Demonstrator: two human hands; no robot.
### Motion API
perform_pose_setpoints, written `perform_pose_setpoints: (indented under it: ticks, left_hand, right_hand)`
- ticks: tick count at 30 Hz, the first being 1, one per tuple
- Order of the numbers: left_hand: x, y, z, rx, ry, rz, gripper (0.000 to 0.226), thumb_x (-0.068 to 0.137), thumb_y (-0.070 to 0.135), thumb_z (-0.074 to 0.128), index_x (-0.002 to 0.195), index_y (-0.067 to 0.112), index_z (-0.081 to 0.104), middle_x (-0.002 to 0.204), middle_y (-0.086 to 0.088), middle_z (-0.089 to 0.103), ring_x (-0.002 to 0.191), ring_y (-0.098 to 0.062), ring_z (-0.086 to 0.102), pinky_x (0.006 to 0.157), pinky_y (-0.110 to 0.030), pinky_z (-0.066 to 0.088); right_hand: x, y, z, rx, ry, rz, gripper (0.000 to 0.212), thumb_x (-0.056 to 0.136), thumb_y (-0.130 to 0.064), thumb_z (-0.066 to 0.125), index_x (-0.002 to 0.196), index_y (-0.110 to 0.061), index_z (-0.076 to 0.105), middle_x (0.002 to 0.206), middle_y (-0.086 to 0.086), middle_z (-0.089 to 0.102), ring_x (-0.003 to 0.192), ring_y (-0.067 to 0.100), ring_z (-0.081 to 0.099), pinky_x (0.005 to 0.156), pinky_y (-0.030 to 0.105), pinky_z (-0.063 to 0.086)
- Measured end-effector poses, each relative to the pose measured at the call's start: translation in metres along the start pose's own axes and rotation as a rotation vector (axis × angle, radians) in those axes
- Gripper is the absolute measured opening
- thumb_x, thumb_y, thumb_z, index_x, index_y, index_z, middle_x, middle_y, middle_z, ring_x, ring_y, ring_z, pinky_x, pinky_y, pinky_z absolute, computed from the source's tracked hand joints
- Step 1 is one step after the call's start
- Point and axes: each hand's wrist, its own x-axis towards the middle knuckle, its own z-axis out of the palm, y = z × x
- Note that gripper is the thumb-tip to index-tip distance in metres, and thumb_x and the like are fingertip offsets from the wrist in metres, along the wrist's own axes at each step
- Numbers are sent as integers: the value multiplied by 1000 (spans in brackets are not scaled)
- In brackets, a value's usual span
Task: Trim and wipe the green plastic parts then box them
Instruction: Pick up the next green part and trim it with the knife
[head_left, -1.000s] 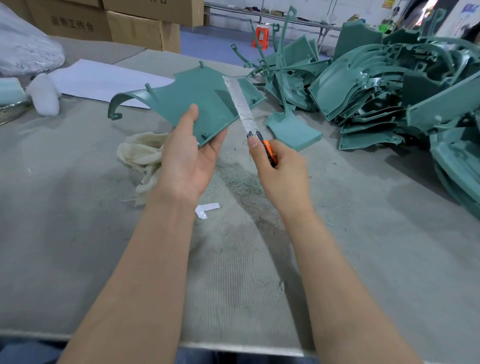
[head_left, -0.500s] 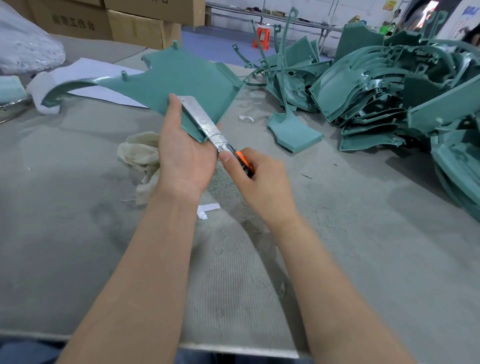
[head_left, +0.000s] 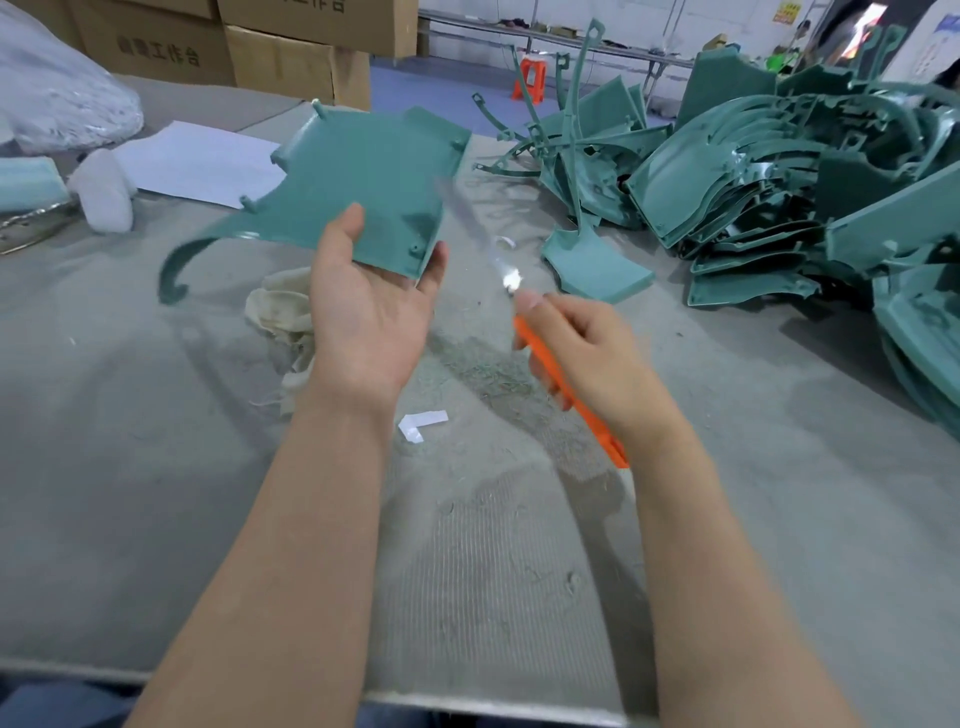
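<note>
Fingers first: the left hand (head_left: 369, 317) lies palm up, thumb laid over the near edge of the green plastic part (head_left: 363, 166), the other fingers tucked under it, one fingertip (head_left: 437, 260) peeking out at the near right corner. So the part is pinched and held clear of the table (head_left: 156, 467), its flat panel facing up. Its thin curved arm sweeps down to the left and ends in a hook. The right hand (head_left: 592, 353) is wrapped tight round the orange knife (head_left: 605, 439), thumb pushed up toward the blade (head_left: 470, 218). Now the line that matters: the part sits up and to the left of the knife hand, and the blade points away from the person along the panel's right edge, nearly parallel to it. By my reading that edge is the one due for trimming, and the right hand is the nearer to it. The blade is badly smeared, so I cannot tell whether steel touches plastic. The left fingers under the panel are hidden, and the underside too. A rag (head_left: 280, 312) waits just left of the wrist, the pile (head_left: 779, 182) of parts sits well off to the right, and cardboard boxes (head_left: 291, 57) stand at the back, their tops cut off.
</note>
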Motion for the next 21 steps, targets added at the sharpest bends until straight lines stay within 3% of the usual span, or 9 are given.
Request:
perform_pose_setpoints:
  ticks: [3, 4, 7, 11, 15, 18, 21]
  left_hand:
    - [1, -2, -1, 50, 14, 2, 23, 101, 23, 44, 120, 17, 54, 112, -5, 65, 97, -19, 61, 84, -32, 53]
    - [1, -4, 0, 78, 16, 10, 20, 101, 22, 45, 118, 16, 55, 108, -4, 65, 94, -17, 62, 82, -30, 54]
    - [-2, -9, 4, 108, 36, 38, 26, 100, 15, 48, 125, 13, 53, 108, -3, 66, 89, -14, 65, 79, -26, 57]
    - [-5, -11, 5, 59, -27, -13, 19, 99, 18, 50, 114, 11, 59, 102, -5, 70, 93, -18, 68, 78, -28, 57]
    - [-8, -21, 6, 167, -149, -155, 31, 101, 33, 41, 118, 13, 57, 110, -5, 69, 112, -26, 63, 95, -36, 51]
    - [-11, -29, 7, 227, -234, -255, 34, 102, 36, 37, 116, 12, 57, 99, -1, 73, 122, -28, 57, 101, -35, 46]
    - [-10, -31, 7, 217, -221, -304, 39, 102, 34, 39, 126, 9, 55, 113, -6, 69, 123, -25, 56, 102, -32, 45]
  right_hand:
    - [5, 2, -9, 17, 208, 82, 42, 98, -50, 44, 88, -12, 61, 64, 0, 58, 52, 10, 50, 51, 25, 45]
    - [7, 5, -11, -57, 195, 139, 37, 98, -48, 44, 97, -13, 59, 73, 1, 63, 59, 11, 54, 59, 28, 48]
    - [8, 14, -13, -361, -62, 293, 27, 96, -26, 53, 118, -11, 51, 104, 11, 66, 86, 24, 61, 79, 39, 49]
    - [7, 8, -13, -260, -62, 260, 20, 94, -20, 57, 111, -10, 55, 102, 10, 70, 74, 18, 60, 68, 30, 49]
    - [5, 2, -14, -68, -68, 227, 10, 95, -21, 60, 103, -15, 60, 90, -1, 72, 55, 3, 57, 52, 14, 47]
    - [5, -2, -15, -17, -112, 208, 6, 95, -22, 60, 98, -17, 62, 85, -4, 73, 55, 2, 58, 52, 14, 47]
    - [4, -4, -17, -55, -149, 180, 6, 95, -21, 60, 96, -16, 63, 80, -7, 72, 56, 3, 58, 53, 14, 47]
